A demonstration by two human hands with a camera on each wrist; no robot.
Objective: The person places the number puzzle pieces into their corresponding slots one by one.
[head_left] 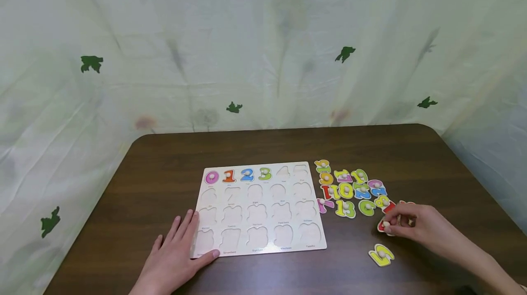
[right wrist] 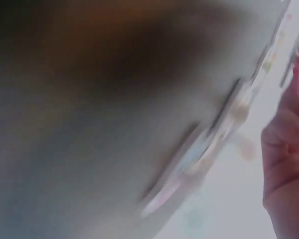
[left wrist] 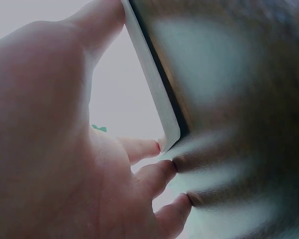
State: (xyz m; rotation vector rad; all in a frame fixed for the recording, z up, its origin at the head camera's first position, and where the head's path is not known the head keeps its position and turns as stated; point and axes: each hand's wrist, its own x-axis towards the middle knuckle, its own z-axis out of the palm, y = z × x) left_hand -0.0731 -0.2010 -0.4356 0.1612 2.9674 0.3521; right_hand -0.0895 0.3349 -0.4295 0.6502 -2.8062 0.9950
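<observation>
A white wooden number puzzle board lies on the dark table, with pieces 0, 1, 2 and 3 seated in its top row and the other slots bare. My left hand lies flat with straight fingers on the board's near left corner. A heap of coloured number pieces sits just right of the board. My right hand pinches the knob of a red piece at the heap's near right edge. The right wrist view is blurred; only fingers and smeared pieces show.
A yellow number piece lies alone near the front, below my right hand. The brown table has rounded far corners. A pale curtain with green leaf prints hangs close behind and around it.
</observation>
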